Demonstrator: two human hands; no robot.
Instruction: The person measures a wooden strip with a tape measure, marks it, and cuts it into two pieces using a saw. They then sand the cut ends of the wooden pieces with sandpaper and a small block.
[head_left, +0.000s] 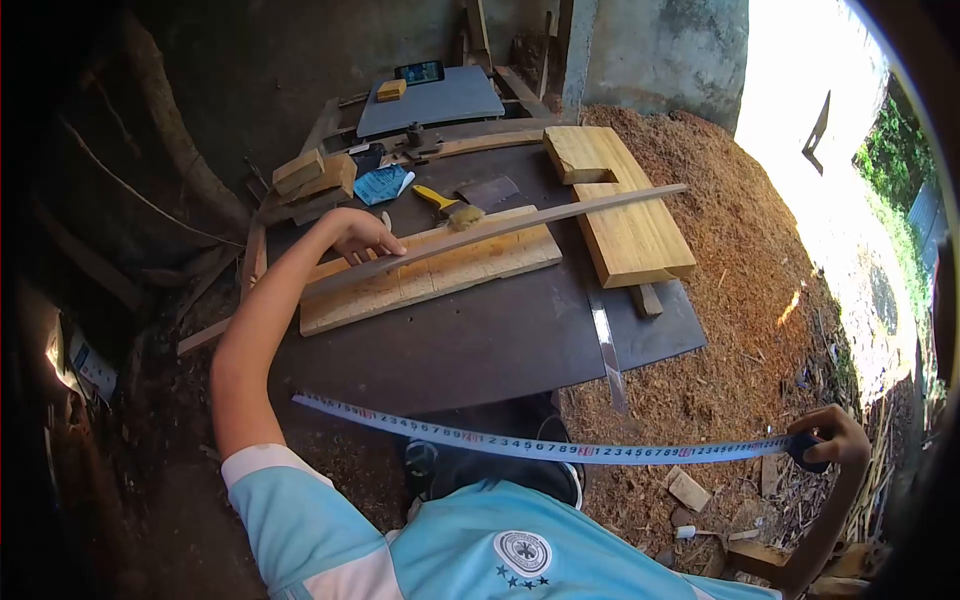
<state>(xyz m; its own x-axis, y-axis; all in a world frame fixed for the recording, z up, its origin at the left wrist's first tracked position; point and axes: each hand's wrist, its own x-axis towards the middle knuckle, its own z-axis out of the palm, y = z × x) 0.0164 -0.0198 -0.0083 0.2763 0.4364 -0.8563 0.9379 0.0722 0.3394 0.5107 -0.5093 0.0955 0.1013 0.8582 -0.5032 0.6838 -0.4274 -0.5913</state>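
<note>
OK, we've got our L hand point(368, 236) down on the long wood strip point(540, 215), fingers half-curled near its L end; can't tell if they're gripping or just resting. Strip slants up & R above the table point(420, 365), across the pale board point(440, 275), then over the notched block point(640, 235), tip poking past its R side. And out R, beyond the table, our R hand point(836, 436) is closed round the tape measure point(808, 450)! The tape point(540, 450) is way out, sagging a bit, nos. facing us, running L in front of our shirt point(450, 545), free end near the table's front L. Behind the strip: brush point(435, 197) w/ yellow handle, blue packet point(383, 185) further L. Shiny metal bar point(606, 345) juts over the front edge. Sawdust point(730, 250) all over the ground, R side.
</note>
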